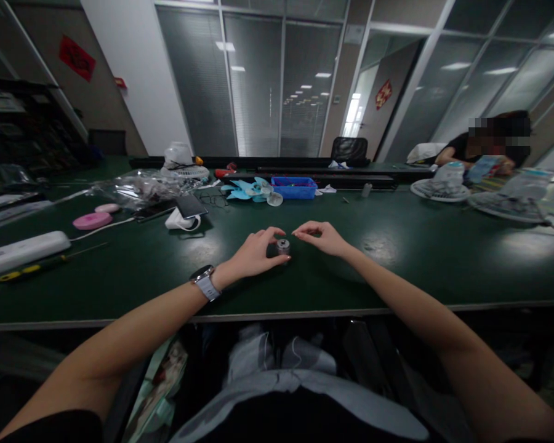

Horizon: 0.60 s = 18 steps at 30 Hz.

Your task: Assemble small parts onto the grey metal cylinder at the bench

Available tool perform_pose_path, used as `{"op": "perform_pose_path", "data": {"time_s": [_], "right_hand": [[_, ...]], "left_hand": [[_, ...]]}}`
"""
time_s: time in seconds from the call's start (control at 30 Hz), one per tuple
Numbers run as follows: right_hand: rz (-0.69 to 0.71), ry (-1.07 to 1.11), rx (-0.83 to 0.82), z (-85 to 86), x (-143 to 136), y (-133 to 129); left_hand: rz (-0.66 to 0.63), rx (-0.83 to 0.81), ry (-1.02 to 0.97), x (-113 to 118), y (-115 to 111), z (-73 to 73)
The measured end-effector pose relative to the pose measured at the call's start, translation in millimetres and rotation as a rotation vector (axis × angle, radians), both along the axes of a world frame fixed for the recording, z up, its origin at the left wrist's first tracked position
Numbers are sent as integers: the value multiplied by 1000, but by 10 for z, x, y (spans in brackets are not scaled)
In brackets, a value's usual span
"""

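Note:
A small silvery metal cylinder (283,247) with a dark hole in its top stands upright on the green table. My left hand (253,253), with a watch on its wrist, curves around its left side. Thumb and forefinger are spread, with the thumb at the front near the base and the forefinger behind. Whether they touch the cylinder, I cannot tell. My right hand (325,239) is just to the right, slightly higher, its thumb and forefinger pinched together. Anything between those fingertips is too small to make out.
Behind the hands are a blue tray (293,188), light-blue fan blades (249,189) and another small cylinder (366,190). At left are a white charger (181,220), power strip (25,253), screwdriver (32,269) and pink discs (92,220). A person (493,144) sits far right by fan parts (441,183).

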State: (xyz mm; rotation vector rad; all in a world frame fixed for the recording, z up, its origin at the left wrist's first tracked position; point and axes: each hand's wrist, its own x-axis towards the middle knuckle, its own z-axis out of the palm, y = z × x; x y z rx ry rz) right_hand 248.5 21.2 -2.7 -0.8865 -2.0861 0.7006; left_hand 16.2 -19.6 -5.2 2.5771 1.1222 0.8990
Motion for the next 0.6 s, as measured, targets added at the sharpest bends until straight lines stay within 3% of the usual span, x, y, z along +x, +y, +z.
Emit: {"op": "perform_pose_path", "data": {"time_s": [0.1,0.23,0.6], "right_hand": [[72,-229,2,-71,158,126],[147,-337,-12,-120,210,186],[165,-129,-204,-141,40,67]], "left_hand": [[-10,-8,-10,-2,-11,10],[0,-34,-5,-4,-4,2],[19,-133,-41,11,-2,12]]}}
